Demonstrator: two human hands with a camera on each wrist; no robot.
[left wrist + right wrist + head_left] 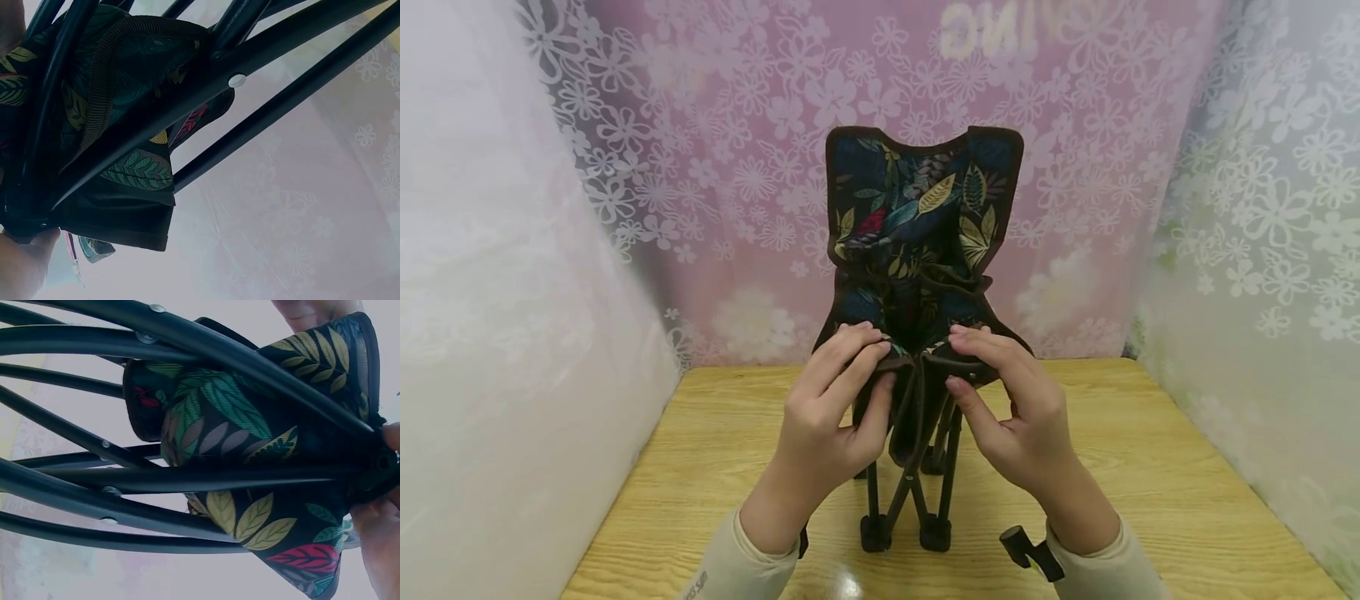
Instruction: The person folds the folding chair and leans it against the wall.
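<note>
Folding camp chair [922,250] stands on a wooden table [1150,467] before floral curtains [715,167]. Left hand [831,408] and right hand [1011,408] each pinch its leaf-print seat edge.

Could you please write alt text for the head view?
Two hands, left hand and right hand, pinch the front fabric edge of a small folded camp chair with leaf-print cloth, standing on a wooden table before floral curtains.

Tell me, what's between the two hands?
In the head view, the folded chair's front fabric edge and black legs sit between the left hand and right hand.
</note>
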